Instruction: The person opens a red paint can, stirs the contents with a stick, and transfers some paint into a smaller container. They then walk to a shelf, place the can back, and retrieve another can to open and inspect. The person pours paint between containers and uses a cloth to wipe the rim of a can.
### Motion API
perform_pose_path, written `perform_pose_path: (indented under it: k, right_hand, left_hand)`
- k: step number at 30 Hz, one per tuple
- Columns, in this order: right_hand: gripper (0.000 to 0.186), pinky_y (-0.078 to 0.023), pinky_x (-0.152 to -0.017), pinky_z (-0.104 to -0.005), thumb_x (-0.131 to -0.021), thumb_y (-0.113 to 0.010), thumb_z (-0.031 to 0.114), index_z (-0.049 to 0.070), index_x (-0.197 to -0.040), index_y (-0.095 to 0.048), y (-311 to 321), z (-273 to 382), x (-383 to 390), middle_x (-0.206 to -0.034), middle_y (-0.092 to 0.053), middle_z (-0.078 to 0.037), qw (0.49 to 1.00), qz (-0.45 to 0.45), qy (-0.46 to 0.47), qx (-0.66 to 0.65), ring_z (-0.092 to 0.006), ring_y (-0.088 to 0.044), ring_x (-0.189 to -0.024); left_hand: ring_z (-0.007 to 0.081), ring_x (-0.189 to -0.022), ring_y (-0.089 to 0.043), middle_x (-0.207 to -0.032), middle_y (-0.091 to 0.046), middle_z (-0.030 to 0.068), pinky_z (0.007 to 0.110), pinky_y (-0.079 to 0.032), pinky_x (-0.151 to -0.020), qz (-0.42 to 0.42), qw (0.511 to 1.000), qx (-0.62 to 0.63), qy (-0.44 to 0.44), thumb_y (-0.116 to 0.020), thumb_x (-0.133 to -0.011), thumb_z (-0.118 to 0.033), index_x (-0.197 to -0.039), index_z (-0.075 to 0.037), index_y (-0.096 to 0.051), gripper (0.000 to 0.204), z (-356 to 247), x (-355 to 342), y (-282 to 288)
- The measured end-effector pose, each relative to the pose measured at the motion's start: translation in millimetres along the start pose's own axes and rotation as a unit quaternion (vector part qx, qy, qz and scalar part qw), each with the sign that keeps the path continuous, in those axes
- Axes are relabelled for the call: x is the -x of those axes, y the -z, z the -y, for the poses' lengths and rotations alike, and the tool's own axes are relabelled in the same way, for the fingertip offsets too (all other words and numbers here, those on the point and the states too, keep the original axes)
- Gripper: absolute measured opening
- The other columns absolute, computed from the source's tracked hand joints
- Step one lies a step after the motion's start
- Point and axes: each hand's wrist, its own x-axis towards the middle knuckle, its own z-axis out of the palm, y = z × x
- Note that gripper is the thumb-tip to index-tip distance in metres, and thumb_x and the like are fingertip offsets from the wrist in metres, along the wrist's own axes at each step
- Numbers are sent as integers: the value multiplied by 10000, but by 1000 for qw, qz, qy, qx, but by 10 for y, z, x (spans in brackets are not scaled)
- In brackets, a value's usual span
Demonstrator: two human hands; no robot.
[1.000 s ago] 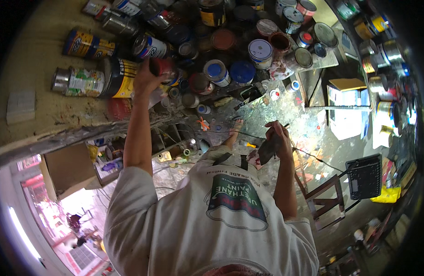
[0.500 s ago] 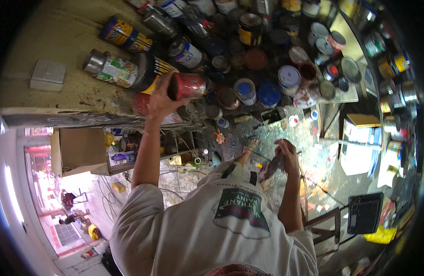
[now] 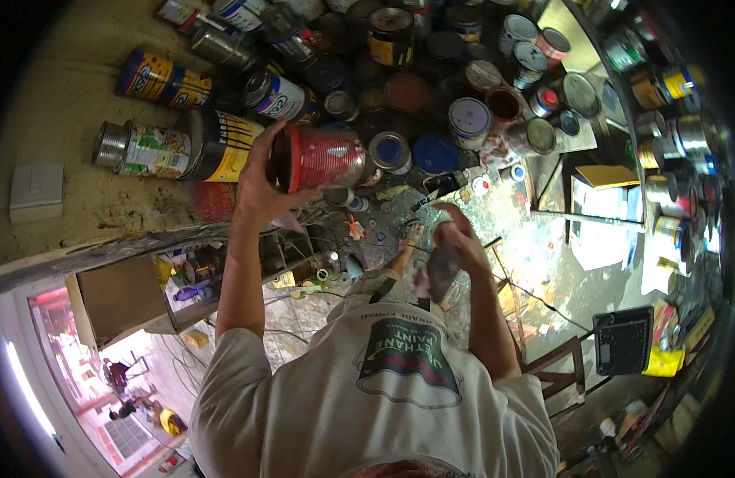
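My left hand (image 3: 258, 182) is wrapped round a red ribbed can (image 3: 327, 161), lifted in front of the crowded cans and tipped on its side. Its dark end faces the palm, and bare metal shows through worn red at the other end. Lower and to the right, my right hand (image 3: 456, 237) is closed on a dark grey rag-like piece (image 3: 442, 275) that hangs below the fingers; its exact kind is unclear. Just beyond the left hand lie a black-and-yellow can (image 3: 232, 147) and a can with a green-and-white label (image 3: 156, 150).
Many paint cans stand close together at the back, among them a blue-lidded can (image 3: 436, 153). More fill a rack (image 3: 662, 147) on the right. A cardboard box (image 3: 122, 301) sits at left, a black tray-like panel (image 3: 624, 341) at right. Cables cross the paint-spotted floor (image 3: 495, 215).
My left hand has brought the red can nearer, so it looks larger. My right hand has risen and moved left with the dark piece. The whole view has shifted slightly.
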Motion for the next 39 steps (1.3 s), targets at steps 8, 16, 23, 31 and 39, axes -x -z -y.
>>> perform_pose_path:
  k: [8, 16, 23, 31, 39]
  right_hand:
    - [994, -509, -913, -347, -856, -772, 553, 39, -1608, -375, -836, 421, -500, -1311, -644, -90, 975, 208, 77, 0, -181, -629, -984]
    - [797, -426, -1131, -403, -874, -785, 430, 17, -1505, -526, -584, -4, 47, -1430, -624, -91, 987, 158, 32, 15, -247, -594, -1269]
    - [727, -444, -1130, -437, -868, -824, 350, 30, -1467, -562, -472, -135, 582, -1373, -658, -95, 973, 227, 0, 52, -238, -608, -1279]
    - [1069, -579, -888, -395, -678, -971, 524, 70, -1510, -478, -1265, -136, 1331, -1076, -748, -139, 762, 338, -33, 552, -292, -738, -1005]
    - [1146, -580, -946, -504, -537, -963, 673, 112, -1450, -559, -1807, -673, 1805, -1173, -754, -212, 638, 467, 179, 585, -413, -713, -1131]
  left_hand:
    - [247, -1291, -606, -1481, -551, 134, 451, -557, -1082, 29, 958, 284, 33, -1059, -543, -156, -1545, -37, -415, 1197, -511, 509, -188]
    - [381, -1262, -644, -1482, -554, 196, 456, -541, -1068, 56, 998, -10, -12, -1005, -634, -426, -1598, -108, -402, 1181, -882, 1172, -484]
    - [434, -1244, -641, -1403, -608, 238, 479, -534, -1041, -49, 998, 6, 49, -959, -627, -533, -1614, -109, -384, 1218, -1290, 2278, -755]
    - [410, -1184, -674, -1334, -649, 224, 467, -561, -1013, -163, 955, -65, 240, -973, -587, -435, -1500, -94, -555, 1061, -1735, 3958, -847]
    - [399, -1148, -690, -1328, -644, 192, 473, -585, -962, -258, 897, -59, 354, -890, -660, -550, -1388, -161, -657, 857, -1986, 4673, -1206]
